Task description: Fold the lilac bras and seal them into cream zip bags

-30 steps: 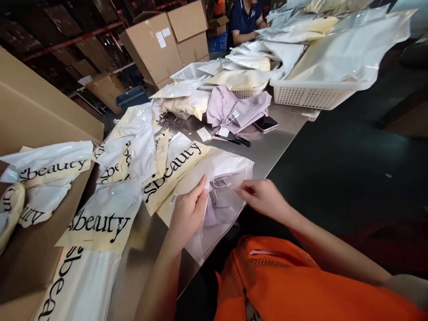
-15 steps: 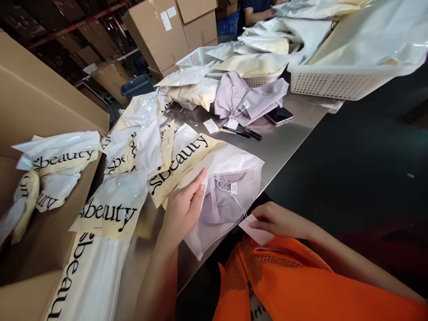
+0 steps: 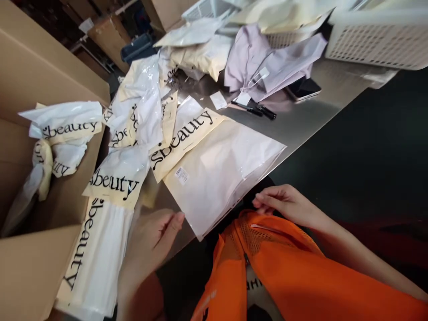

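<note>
A frosted plastic garment bag (image 3: 227, 165) lies flat at the table's front edge, a small barcode sticker (image 3: 181, 175) on its left part. Whatever is inside barely shows through. My left hand (image 3: 155, 238), blurred, is just off the bag's lower left corner, thumb stretched out and the other fingers loosely bent, with nothing seen in it. To the bag's right, in front of the orange vest (image 3: 267, 254), my right hand (image 3: 279, 203) has its fingertips drawn together and no object shows in them. A printed mailer bag (image 3: 187, 138) lies along the garment bag's far edge.
Beyond are a lilac garment (image 3: 247, 67) with tags, black pens (image 3: 257, 109) and a phone (image 3: 303, 89). Stacked mailers (image 3: 100, 254) lie left, beside a cardboard box (image 3: 30, 267) with filled mailers. White baskets (image 3: 377, 44) stand at the back right.
The bag's opening, which showed lilac fabric and a tag, now lies flat with a sticker in view. My left hand has left it, moving down-left. The white card has gone from my right hand.
</note>
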`<state>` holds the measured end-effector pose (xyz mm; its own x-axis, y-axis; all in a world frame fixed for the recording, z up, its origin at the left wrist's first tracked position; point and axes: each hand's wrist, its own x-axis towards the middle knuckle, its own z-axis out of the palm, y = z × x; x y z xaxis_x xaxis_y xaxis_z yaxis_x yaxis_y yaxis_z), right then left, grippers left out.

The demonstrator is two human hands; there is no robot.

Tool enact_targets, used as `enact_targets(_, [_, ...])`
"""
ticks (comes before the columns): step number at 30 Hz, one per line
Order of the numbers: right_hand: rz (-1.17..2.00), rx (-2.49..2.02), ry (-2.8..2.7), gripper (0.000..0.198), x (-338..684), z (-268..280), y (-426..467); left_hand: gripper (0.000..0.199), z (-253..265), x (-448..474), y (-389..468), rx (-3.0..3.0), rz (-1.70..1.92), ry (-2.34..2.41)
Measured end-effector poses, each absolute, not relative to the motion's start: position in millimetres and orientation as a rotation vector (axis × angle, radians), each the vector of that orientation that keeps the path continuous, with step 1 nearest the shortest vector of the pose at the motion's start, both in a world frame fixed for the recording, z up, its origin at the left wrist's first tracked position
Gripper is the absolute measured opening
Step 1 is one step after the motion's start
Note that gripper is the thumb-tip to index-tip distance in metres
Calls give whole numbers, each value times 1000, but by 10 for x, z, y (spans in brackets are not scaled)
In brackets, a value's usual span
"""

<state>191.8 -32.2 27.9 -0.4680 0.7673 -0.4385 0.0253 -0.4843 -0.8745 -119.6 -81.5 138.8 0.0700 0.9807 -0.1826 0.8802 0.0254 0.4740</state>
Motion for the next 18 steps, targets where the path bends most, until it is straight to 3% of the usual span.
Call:
enact_targets(4, [2335, -1135, -1296, 53, 1847, 63, -508, 53, 782, -1277, -1248, 1263, 130, 1708])
enact_targets(9, [2586, -845, -1445, 57, 1229, 29, -654, 51, 167, -1012, -1538, 738, 681, 1605])
enact_targets(14, [2535, -689, -1378, 55, 708, 207, -884, 47, 126, -735, -1540, 745, 930, 1625])
enact_targets(18, [2418, -850, -1147, 50, 619, 211, -933, 46, 145, -785, -1530, 901, 951, 1669])
